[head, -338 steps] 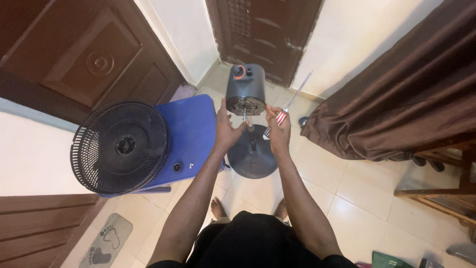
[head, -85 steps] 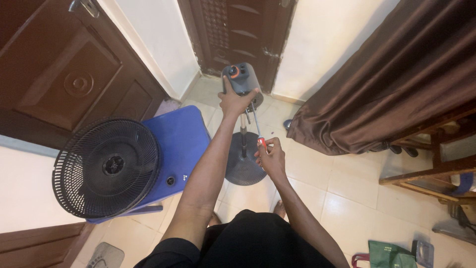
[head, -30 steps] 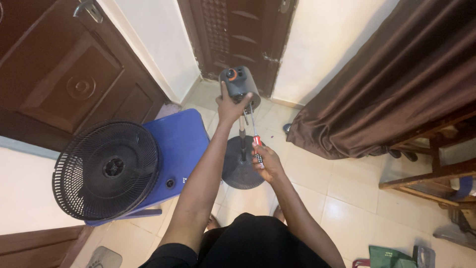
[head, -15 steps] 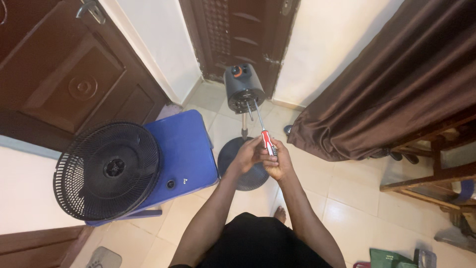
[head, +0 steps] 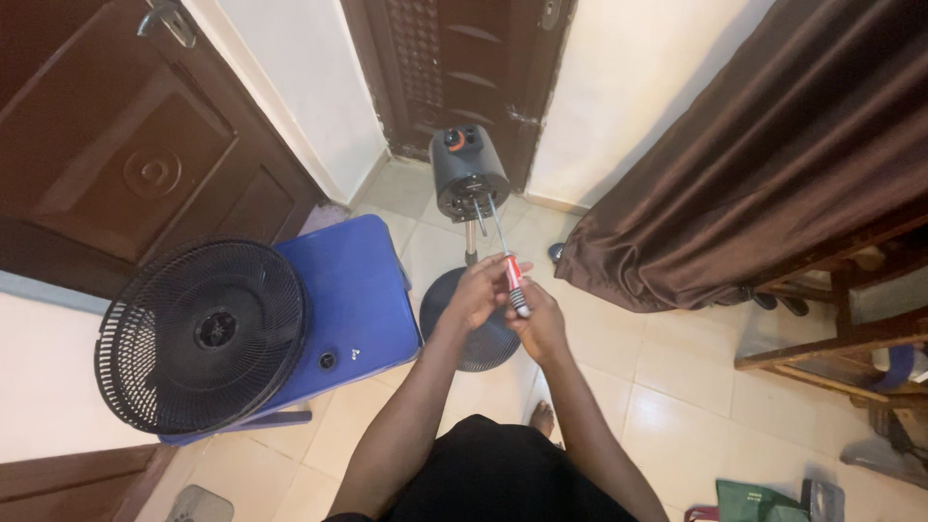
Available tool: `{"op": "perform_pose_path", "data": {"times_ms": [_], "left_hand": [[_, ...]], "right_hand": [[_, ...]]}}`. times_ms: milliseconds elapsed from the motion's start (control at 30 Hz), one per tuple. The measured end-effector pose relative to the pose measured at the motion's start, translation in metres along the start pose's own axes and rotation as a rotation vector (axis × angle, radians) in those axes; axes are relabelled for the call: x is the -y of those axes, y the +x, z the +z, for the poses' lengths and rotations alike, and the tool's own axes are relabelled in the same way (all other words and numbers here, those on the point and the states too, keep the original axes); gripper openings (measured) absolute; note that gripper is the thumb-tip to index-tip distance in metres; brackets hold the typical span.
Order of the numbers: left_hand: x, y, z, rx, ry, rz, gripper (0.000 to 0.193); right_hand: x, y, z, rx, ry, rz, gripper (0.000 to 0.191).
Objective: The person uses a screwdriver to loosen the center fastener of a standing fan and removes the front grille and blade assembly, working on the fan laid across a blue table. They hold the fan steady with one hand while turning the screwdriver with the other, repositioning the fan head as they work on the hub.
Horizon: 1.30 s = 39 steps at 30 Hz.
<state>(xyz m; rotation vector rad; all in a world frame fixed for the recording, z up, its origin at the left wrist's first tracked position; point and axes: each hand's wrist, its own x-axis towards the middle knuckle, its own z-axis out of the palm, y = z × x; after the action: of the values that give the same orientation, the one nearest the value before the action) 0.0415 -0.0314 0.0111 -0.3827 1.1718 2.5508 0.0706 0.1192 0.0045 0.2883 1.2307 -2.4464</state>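
Both hands are gripping a red-handled screwdriver [head: 513, 281]: the left hand [head: 476, 291] is pinching its handle, the right hand [head: 541, 326] curling around its lower end. Just beyond them, the screwdriver's tip is meeting the fan motor housing [head: 468, 174].

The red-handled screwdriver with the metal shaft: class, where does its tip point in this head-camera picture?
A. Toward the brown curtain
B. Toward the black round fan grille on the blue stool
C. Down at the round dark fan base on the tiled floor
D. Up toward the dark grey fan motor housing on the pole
D: both hands, left hand and right hand, hold the red-handled screwdriver, its shaft running up to the dark grey fan motor housing.
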Motion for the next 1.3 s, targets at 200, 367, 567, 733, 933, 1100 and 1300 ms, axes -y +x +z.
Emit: {"op": "perform_pose_path", "data": {"times_ms": [200, 367, 567, 733, 933, 1100, 1300], "left_hand": [[-0.002, 0.008, 0.012, -0.179, 0.306, 0.122, 0.050], [-0.001, 0.008, 0.008, -0.186, 0.201, 0.074, 0.047], [-0.003, 0.015, 0.004, -0.189, 0.283, 0.153, 0.046], [-0.004, 0.014, 0.001, -0.152, 0.180, 0.086, 0.046], [-0.012, 0.009, 0.006, -0.199, 0.354, 0.143, 0.050], [-0.010, 0.008, 0.008, -0.190, 0.238, 0.095, 0.051], [-0.009, 0.006, 0.005, -0.195, 0.362, 0.188, 0.051]], "right_hand": [[-0.004, -0.009, 0.014, -0.183, -0.415, -0.165, 0.030], [-0.005, -0.009, 0.021, -0.144, -0.203, -0.084, 0.027], [-0.016, -0.006, 0.019, -0.136, -0.404, -0.096, 0.028], [-0.018, -0.010, 0.021, -0.072, -0.148, -0.095, 0.034], [-0.007, -0.010, 0.018, -0.081, -0.156, 0.025, 0.034], [-0.016, -0.010, 0.018, -0.108, -0.224, -0.100, 0.035], [-0.019, -0.002, 0.009, -0.089, -0.133, 0.009, 0.036]]}}
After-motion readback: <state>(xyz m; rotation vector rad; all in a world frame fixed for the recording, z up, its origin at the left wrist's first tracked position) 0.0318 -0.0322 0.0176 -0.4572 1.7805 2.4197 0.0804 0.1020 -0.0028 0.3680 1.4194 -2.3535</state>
